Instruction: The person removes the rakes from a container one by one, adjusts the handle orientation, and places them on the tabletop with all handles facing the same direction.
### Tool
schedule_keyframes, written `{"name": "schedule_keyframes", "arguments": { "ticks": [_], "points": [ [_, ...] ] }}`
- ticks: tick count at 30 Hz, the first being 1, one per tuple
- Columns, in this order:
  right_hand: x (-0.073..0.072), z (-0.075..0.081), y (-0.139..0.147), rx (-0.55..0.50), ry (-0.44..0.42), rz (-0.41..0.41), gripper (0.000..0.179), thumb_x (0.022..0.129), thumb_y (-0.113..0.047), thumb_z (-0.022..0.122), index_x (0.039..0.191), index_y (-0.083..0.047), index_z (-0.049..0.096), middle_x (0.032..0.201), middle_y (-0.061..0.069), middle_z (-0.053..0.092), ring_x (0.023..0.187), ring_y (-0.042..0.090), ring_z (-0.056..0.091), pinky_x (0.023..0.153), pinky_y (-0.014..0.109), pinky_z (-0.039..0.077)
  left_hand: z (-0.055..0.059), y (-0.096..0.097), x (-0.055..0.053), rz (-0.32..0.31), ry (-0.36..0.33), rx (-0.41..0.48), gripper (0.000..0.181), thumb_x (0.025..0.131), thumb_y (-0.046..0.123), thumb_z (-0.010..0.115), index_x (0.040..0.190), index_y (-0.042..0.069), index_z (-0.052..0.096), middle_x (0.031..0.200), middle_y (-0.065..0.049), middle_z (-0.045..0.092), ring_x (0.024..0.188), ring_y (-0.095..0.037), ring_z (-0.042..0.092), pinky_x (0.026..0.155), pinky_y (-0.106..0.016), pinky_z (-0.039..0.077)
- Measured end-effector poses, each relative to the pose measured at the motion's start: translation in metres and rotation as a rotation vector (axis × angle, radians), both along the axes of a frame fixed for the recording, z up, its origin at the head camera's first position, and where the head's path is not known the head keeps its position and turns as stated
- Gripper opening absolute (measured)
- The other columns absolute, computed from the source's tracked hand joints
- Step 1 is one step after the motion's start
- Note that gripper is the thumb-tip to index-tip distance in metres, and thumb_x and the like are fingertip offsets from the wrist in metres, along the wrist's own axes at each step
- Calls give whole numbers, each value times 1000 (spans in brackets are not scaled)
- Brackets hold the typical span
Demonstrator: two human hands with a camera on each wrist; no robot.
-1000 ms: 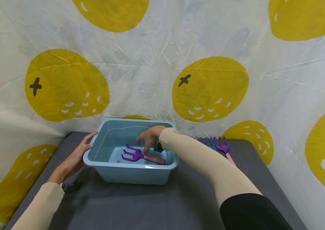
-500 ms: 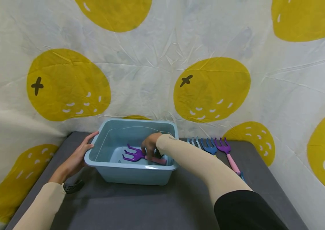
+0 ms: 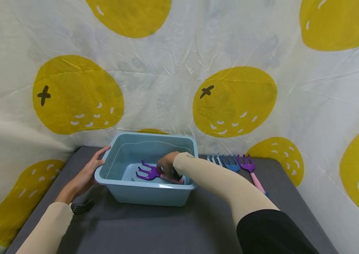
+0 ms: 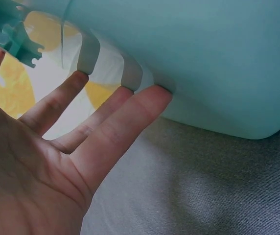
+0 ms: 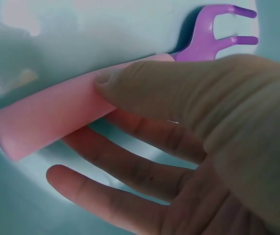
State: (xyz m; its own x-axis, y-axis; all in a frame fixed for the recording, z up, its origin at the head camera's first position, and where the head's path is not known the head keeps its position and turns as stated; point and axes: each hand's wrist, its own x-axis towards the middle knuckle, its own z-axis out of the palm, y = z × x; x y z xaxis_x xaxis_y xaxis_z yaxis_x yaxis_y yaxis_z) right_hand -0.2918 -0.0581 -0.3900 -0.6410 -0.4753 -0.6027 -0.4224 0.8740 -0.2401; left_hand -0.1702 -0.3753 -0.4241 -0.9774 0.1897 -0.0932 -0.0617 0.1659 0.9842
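A purple hand rake (image 3: 147, 173) with a pink handle (image 5: 52, 110) lies inside a light blue plastic basin (image 3: 144, 194). My right hand (image 3: 168, 165) reaches into the basin and pinches that handle between thumb and fingers, as the right wrist view shows up close. Against the basin's left side rests my left hand (image 3: 87, 171). In the left wrist view, the extended fingers (image 4: 118, 125) of that hand touch the outer wall with their tips. The rake's tines point left, toward the basin's far-left part.
To the right of the basin lie a light blue rake (image 3: 213, 158), a dark blue rake (image 3: 231, 164) and a purple rake with pink handle (image 3: 247, 164); my right forearm partly covers them. A grey cloth-covered table (image 3: 135, 229) meets a fruit-print curtain (image 3: 157, 88) behind.
My right hand has lowered onto the rake's pink handle and closed its fingers on it. The left hand has stayed at the basin's side.
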Motion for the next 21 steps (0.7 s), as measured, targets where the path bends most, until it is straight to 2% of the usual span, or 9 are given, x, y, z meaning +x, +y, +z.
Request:
{"name": "schedule_keyframes", "arguments": {
  "ticks": [6,11,18,21],
  "points": [
    [3,4,1,-5,2,-2,38,84,-3,78,109,-29,69,98,6,62,86,22,61,63,31,56,0,0,0,1,6,-9,62,110,40,38,165,34,9,164,-21,8,117,-42,49,81,-52,55],
    [-4,-1,0,-13,-20,-19,38,82,-3,80,108,-29,72,96,7,64,84,23,62,64,33,57,1,1,1,2,2,-7,61,110,41,38,165,35,10,165,-21,8,120,-45,48,81,-53,55],
    [-21,-9,-6,63,45,173,35,82,-12,82,106,-34,70,100,-1,64,90,20,60,66,34,56,1,1,1,7,-9,2,62,110,39,38,165,34,9,164,-21,8,120,-48,47,80,-52,55],
    [-26,-6,-10,55,53,213,38,84,-13,82,110,-37,69,107,-3,62,91,20,62,66,35,56,1,0,0,6,-8,7,61,111,39,38,165,34,9,164,-21,9,119,-47,49,80,-52,55]
  ]
}}
